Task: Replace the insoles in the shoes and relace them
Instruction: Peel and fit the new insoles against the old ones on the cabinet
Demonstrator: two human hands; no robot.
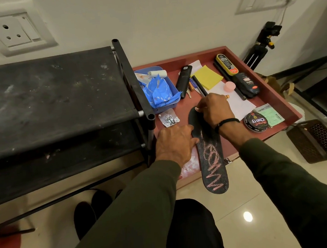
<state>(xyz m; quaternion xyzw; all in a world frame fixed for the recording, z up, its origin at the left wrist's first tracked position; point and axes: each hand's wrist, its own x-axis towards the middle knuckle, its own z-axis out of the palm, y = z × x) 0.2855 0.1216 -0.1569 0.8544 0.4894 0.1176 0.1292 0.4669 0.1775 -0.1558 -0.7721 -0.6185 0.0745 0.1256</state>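
Black and scrawled with faded pink lettering, the insole (212,155) lay half in the open red drawer (270,96), its heel end jutting out over the pale floor tiles (252,199). The left hand (175,142) rested knuckles-up against its left edge, the fingers hidden, so its grip could not be told. The right hand (214,109) pinched the insole's toe end. Farther in sat a round polish tin (255,122), a blue tray of packets (160,90) and yellow sticky notes (208,77). Left stood a dusty black shoe rack (55,99).
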